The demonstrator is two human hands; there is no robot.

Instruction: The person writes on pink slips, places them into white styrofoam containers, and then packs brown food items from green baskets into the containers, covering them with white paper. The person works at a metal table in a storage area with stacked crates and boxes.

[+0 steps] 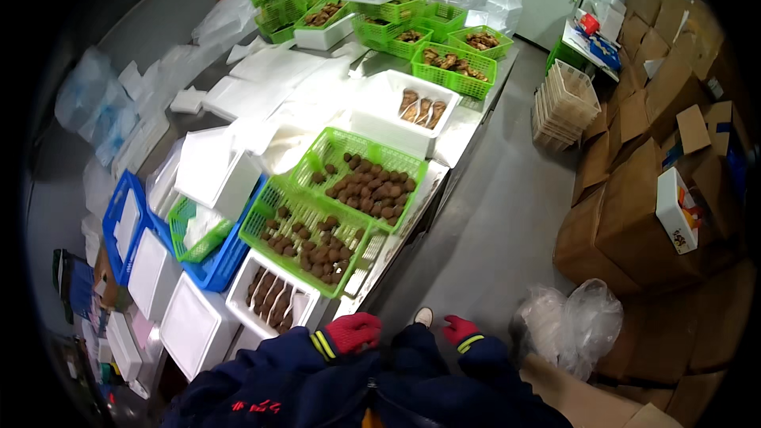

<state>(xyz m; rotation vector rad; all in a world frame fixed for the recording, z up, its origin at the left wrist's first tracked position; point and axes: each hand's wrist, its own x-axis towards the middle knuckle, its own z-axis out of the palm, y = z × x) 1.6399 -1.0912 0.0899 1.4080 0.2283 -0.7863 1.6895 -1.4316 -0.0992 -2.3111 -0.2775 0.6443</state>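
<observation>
My left hand (355, 331), in a red glove with a yellow-striped cuff, hangs with loosely bent fingers by the table's front edge. Nothing shows in it. Nearest to it stands a white foam box (239, 300) holding rows of small brown round produce (270, 297) split by white strips. My right hand (460, 329), also red-gloved, hangs low over the floor, touching nothing that I can see. Beyond the box, two green plastic baskets (252, 223) (315, 145) hold loose brown round produce (324, 258). Another foam box (389, 125) farther along holds golden-brown produce (422, 110) under white strips.
Blue crates (217, 273) and closed foam boxes (193, 324) stand left. Green baskets (455, 71) of golden-brown produce line the table's far end. To the right are stacked pale baskets (565, 104), cardboard boxes (624, 220) and a clear plastic bag (571, 324) near the grey floor (493, 190).
</observation>
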